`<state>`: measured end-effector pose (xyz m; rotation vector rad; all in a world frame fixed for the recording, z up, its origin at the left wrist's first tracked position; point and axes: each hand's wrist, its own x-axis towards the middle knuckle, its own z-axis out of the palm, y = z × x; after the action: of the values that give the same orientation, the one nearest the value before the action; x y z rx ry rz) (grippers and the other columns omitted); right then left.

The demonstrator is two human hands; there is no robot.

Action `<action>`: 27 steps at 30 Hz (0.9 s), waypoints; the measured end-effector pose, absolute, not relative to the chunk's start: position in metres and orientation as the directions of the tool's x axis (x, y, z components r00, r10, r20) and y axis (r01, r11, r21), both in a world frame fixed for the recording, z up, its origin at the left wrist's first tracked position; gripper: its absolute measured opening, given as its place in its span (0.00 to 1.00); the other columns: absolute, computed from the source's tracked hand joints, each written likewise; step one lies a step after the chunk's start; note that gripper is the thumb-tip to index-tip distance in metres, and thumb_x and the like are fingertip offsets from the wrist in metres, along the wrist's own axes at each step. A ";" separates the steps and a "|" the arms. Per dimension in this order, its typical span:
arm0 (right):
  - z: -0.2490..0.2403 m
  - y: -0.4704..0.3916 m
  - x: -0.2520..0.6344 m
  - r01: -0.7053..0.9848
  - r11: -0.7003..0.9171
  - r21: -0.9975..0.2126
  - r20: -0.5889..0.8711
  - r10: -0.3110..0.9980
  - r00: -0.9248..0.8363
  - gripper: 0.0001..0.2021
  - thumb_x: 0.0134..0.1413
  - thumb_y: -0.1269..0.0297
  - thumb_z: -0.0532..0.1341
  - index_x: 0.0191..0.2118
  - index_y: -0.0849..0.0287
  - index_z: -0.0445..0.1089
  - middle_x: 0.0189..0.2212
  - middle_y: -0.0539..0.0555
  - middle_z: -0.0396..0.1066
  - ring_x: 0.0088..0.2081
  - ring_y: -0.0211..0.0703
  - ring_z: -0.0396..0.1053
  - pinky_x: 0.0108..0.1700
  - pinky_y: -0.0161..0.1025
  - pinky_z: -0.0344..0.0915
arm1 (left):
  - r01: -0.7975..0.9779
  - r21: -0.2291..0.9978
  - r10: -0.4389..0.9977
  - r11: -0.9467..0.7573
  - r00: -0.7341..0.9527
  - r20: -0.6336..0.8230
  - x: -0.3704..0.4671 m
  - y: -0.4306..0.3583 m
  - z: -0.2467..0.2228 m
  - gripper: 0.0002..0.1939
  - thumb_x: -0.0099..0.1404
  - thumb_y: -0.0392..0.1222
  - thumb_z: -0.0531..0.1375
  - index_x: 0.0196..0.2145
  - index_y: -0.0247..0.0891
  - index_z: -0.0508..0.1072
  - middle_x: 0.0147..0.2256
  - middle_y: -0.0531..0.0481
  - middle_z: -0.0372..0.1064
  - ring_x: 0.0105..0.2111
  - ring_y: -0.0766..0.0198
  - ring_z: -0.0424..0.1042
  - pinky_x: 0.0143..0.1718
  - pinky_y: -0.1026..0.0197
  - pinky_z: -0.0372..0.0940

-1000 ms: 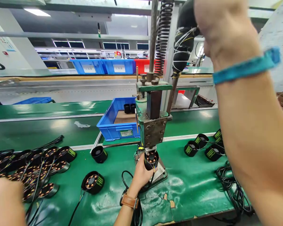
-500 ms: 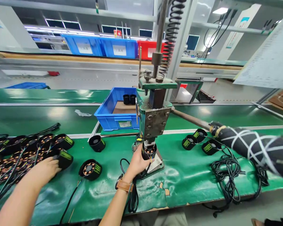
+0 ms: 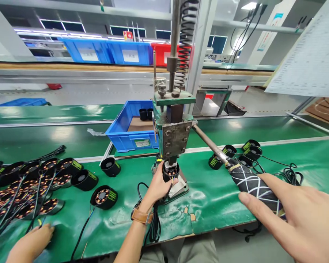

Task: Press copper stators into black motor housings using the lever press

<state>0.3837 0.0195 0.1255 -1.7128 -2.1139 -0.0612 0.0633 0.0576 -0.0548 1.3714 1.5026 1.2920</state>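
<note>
My left hand [image 3: 157, 186], with a brown watch strap on the wrist, grips a small black motor [image 3: 170, 171] with copper windings. The motor stands on the base plate right under the ram of a green hand press [image 3: 174, 128]. The press lever slants down to the right and ends in a black handle [image 3: 253, 184] bound with white cord. My right hand [image 3: 298, 215] lies on the near end of that handle, with its fingers stretched out and not wrapped around it.
Another person's hand [image 3: 33, 239] rests at the front left edge by a heap of wired motors [image 3: 30, 186]. Loose motors [image 3: 104, 197] lie left of the press, more motors [image 3: 235, 153] and cables lie right. A blue bin [image 3: 131, 131] stands behind.
The lever has swung from upright down to the right and the ram has come down onto the motor. The other person's hand drew back from the heap to the front edge.
</note>
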 end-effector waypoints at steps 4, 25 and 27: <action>0.115 0.013 0.375 0.923 0.331 -0.196 0.256 0.926 -0.277 0.26 0.59 0.29 0.56 0.38 0.49 0.69 0.17 0.49 0.67 0.17 0.49 0.67 0.19 0.39 0.56 | 0.228 0.973 0.969 -0.045 -0.227 0.098 0.070 0.060 -0.048 0.36 0.55 0.40 0.68 0.61 0.38 0.63 0.56 0.40 0.73 0.58 0.49 0.73 0.64 0.45 0.62; 0.062 -0.002 0.342 0.878 0.235 -0.417 0.283 0.952 -0.120 0.24 0.68 0.37 0.54 0.50 0.52 0.71 0.21 0.47 0.72 0.18 0.45 0.69 0.22 0.37 0.64 | 0.173 0.985 0.988 -0.014 -0.152 0.041 0.062 0.058 -0.036 0.41 0.51 0.38 0.70 0.62 0.38 0.64 0.60 0.40 0.71 0.61 0.48 0.69 0.66 0.46 0.59; 0.061 0.001 0.344 0.863 0.278 -0.421 0.300 0.941 -0.157 0.23 0.67 0.37 0.55 0.48 0.52 0.72 0.22 0.47 0.74 0.19 0.46 0.72 0.20 0.36 0.64 | 0.158 0.987 0.989 -0.006 -0.145 0.030 0.062 0.060 -0.033 0.37 0.53 0.41 0.70 0.59 0.37 0.67 0.56 0.40 0.73 0.57 0.49 0.72 0.63 0.47 0.63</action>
<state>0.3445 0.0014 0.0609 -1.6160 -2.0521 0.2046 0.0621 0.0602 -0.0332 1.2656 1.4275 1.2530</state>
